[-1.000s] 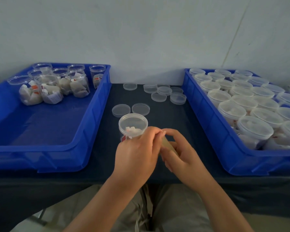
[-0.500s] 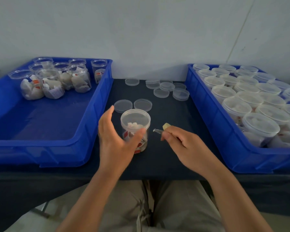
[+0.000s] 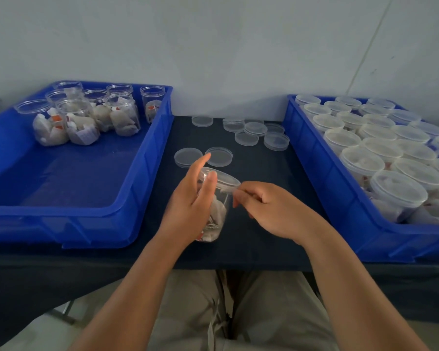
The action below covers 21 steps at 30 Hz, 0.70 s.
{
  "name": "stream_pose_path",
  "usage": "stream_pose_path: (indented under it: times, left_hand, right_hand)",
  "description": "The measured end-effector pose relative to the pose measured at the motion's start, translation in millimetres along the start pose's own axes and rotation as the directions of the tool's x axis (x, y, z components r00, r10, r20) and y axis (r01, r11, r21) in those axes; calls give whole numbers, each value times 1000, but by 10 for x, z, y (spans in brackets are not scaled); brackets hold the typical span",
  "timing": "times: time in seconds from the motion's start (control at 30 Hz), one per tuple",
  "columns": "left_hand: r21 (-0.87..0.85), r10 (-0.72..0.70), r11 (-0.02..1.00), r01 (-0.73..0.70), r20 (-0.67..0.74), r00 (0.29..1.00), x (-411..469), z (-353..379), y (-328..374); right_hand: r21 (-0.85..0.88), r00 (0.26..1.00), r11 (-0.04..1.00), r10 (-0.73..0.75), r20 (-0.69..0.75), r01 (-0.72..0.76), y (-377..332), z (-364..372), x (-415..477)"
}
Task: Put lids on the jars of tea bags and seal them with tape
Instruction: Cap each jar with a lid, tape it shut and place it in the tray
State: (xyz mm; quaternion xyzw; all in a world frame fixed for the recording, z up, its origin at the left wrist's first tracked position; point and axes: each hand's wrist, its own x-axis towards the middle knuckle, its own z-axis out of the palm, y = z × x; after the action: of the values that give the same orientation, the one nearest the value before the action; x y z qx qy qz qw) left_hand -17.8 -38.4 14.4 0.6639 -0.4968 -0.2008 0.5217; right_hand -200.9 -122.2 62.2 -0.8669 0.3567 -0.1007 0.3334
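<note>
Dark surface (image 3: 264, 198) carries two blue bins: left bin (image 3: 147, 173) holds eight open tea-bag jars (image 3: 123, 115), right bin (image 3: 314, 160) many lidded jars (image 3: 398, 191). At near centre, left hand (image 3: 190, 206) grips a tilted capped jar (image 3: 219, 211); right hand (image 3: 271, 211) pinches tape (image 3: 228, 190) at its rim.

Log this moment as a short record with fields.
jar: tilted, tea bags inside
lid: on the jar
left hand: grips the jar's side
right hand: pinches a small clear tape piece, apparently at the rim of the lid
left bin: open jars, no lids
right bin: lidded jars
table: loose lids between the bins
</note>
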Motion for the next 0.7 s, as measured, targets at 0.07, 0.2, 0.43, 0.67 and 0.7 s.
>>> stream_pose_path:
  times: [0.07,0.2,0.43,0.67,0.7]
  left_hand:
    - [-7,-8,1000,8,18,1000,0,3,2]
    - [41,0,999,0,12,1000,-15,33,-25]
    - [5,-29,1000,28,24,999,20,17,-64]
    - [-21,-46,999,46,17,999,94,-70,-146]
    - [-48,-43,998,44,22,999,102,-97,-149]
  right_hand:
    - [1,1000,1000,11,-7,-11,-8,9,9]
    - [1,1000,1000,15,-12,-15,-7,15,19]
    - [-19,1000,1000,19,-25,-20,-18,28,48]
    - [58,988,998,-27,154,19,47,-20,-7]
    - [72,983,997,-50,174,38,51,-38,-23]
